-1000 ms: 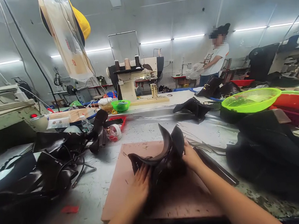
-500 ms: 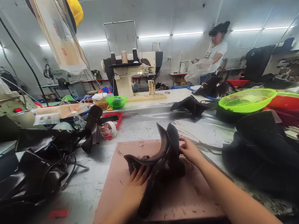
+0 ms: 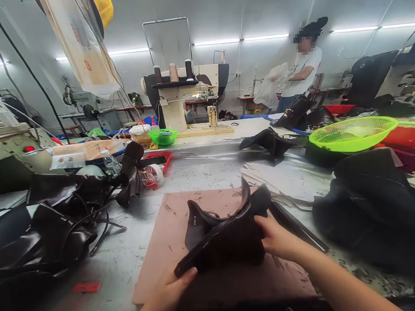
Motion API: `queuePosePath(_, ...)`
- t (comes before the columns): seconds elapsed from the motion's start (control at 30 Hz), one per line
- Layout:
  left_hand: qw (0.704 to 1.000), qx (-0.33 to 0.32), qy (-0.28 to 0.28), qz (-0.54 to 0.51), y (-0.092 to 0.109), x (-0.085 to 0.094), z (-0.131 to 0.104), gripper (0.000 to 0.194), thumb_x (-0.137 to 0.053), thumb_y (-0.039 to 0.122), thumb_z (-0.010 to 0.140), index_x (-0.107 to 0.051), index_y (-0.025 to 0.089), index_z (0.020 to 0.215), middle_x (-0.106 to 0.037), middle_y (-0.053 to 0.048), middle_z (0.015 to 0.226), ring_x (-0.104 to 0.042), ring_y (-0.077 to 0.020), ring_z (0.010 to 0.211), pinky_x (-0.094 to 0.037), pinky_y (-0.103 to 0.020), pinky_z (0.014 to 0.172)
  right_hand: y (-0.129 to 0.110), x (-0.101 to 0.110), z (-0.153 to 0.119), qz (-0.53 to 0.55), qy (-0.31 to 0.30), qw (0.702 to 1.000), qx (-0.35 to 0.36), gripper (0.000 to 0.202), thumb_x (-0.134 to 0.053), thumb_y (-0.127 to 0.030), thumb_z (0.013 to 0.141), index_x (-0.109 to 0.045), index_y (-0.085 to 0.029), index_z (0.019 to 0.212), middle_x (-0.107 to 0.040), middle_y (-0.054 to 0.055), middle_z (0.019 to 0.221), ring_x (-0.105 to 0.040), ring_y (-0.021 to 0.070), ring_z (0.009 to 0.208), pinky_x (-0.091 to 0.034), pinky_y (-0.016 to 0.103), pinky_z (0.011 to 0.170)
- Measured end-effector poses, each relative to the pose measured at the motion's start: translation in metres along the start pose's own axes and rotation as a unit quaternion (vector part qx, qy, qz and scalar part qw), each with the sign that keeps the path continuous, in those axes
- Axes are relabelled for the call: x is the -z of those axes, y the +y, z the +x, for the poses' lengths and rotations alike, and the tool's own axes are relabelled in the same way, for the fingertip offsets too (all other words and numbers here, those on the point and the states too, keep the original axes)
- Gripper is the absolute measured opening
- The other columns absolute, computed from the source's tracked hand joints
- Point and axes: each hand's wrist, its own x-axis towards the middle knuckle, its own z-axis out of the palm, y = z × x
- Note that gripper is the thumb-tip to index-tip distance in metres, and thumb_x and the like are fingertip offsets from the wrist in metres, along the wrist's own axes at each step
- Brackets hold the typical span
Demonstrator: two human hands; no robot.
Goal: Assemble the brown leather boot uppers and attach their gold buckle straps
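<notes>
A dark brown-black leather boot upper [image 3: 227,239] with small pale print inside lies over a pinkish board [image 3: 153,254]. My left hand [image 3: 172,288] is closed on its near left edge, thumb on top and the other fingers hidden beneath. At the right side, my right hand [image 3: 275,236] grips the upper, with its fingertips partly hidden behind the leather. Just right of the board is a dark strip-like piece [image 3: 298,227].
Dark leather uppers [image 3: 59,227] are heaped at left, and dark pieces [image 3: 375,210] at right. A green basket [image 3: 351,133], pale strips [image 3: 276,179], a red tray [image 3: 167,163] and a sewing machine [image 3: 173,105] stand around. A person [image 3: 301,73] holds clear plastic behind.
The boot upper has turned, its near end swinging left and up. My left hand has moved from inside the upper to its near left edge; my right hand has shifted lower.
</notes>
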Motion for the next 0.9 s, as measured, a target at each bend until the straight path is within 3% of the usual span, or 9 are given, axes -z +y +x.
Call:
queuePosePath(0.1,0.998,0.008,-0.055,-0.032,0.007,0.002,0.004,0.044,-0.073,0.044,0.060,-0.070,0.017,0.093,-0.068,-0.009,0.096,-0.055,-0.0358,0.099,-0.040,-0.046,0.092,-0.010,0.000,0.004,-0.019,-0.042,0.999,0.024,0.019,-0.058,-0.017,0.062,-0.068,-0.016,0.078,-0.066,0.008,0.086,-0.058,0.0245,0.081,-0.045,0.035,0.076)
queuePosePath(0.2,0.992,0.005,-0.087,-0.086,0.010,0.000,0.006,0.046,-0.075,0.041,0.059,-0.068,0.017,0.099,-0.067,-0.010,0.102,-0.053,-0.0343,0.105,-0.038,-0.044,0.094,-0.022,0.003,0.007,0.076,-0.102,0.992,-0.007,0.014,-0.058,-0.019,0.061,-0.067,-0.015,0.072,-0.063,0.002,0.067,-0.056,0.0191,0.069,-0.046,0.031,0.068)
queuePosePath(0.3,0.972,0.033,-0.070,-0.222,0.011,-0.006,0.006,0.045,-0.074,0.042,0.061,-0.069,0.016,0.096,-0.067,-0.012,0.102,-0.055,-0.0343,0.104,-0.039,-0.045,0.094,-0.021,0.005,0.011,0.147,-0.124,0.981,-0.030,0.011,-0.055,-0.022,0.063,-0.062,-0.015,0.062,-0.051,-0.004,0.052,-0.048,0.0120,0.056,-0.043,0.026,0.060)
queuePosePath(0.4,0.942,0.062,-0.057,-0.326,0.013,-0.009,0.003,0.040,-0.074,0.038,0.062,-0.070,0.014,0.094,-0.068,-0.013,0.098,-0.056,-0.0357,0.102,-0.041,-0.048,0.092,-0.011,0.004,0.012,0.081,-0.110,0.989,-0.063,0.017,-0.051,-0.021,0.064,-0.053,-0.015,0.049,-0.038,-0.006,0.044,-0.037,0.0082,0.047,-0.037,0.022,0.050)
queuePosePath(0.53,0.931,0.060,-0.056,-0.357,0.017,-0.011,0.003,0.036,-0.074,0.031,0.064,-0.069,0.014,0.095,-0.066,-0.012,0.105,-0.048,-0.0334,0.115,-0.034,-0.043,0.102,-0.015,0.005,0.006,0.028,-0.040,0.999,-0.022,0.013,-0.047,-0.010,0.058,-0.057,-0.016,0.052,-0.051,-0.002,0.054,-0.048,0.0126,0.058,-0.040,0.023,0.055)
queuePosePath(0.67,0.923,0.069,-0.037,-0.377,0.016,-0.014,0.005,0.035,-0.075,0.029,0.063,-0.070,0.014,0.094,-0.064,-0.011,0.109,-0.041,-0.0317,0.121,-0.029,-0.041,0.106,-0.030,0.010,0.004,0.137,-0.100,0.985,0.015,0.017,-0.052,-0.013,0.062,-0.066,-0.016,0.072,-0.061,-0.001,0.066,-0.055,0.0146,0.067,-0.046,0.027,0.071)
queuePosePath(0.77,0.913,0.080,-0.003,-0.401,0.012,-0.015,0.007,0.034,-0.075,0.028,0.062,-0.070,0.015,0.092,-0.064,-0.010,0.109,-0.040,-0.0309,0.122,-0.029,-0.041,0.106,-0.030,0.011,0.007,0.140,-0.129,0.981,-0.030,0.014,-0.053,-0.018,0.065,-0.066,-0.015,0.070,-0.058,-0.003,0.060,-0.053,0.0125,0.060,-0.045,0.024,0.062)
queuePosePath(0.9,0.891,0.102,0.047,-0.440,0.012,-0.016,0.009,0.024,-0.068,0.022,0.068,-0.070,0.015,0.090,-0.065,-0.008,0.108,-0.043,-0.0292,0.120,-0.028,-0.042,0.107,-0.025,0.010,0.009,0.067,-0.082,0.994,-0.004,0.015,-0.048,-0.014,0.064,-0.062,-0.015,0.058,-0.053,-0.002,0.056,-0.051,0.0125,0.061,-0.041,0.021,0.056)
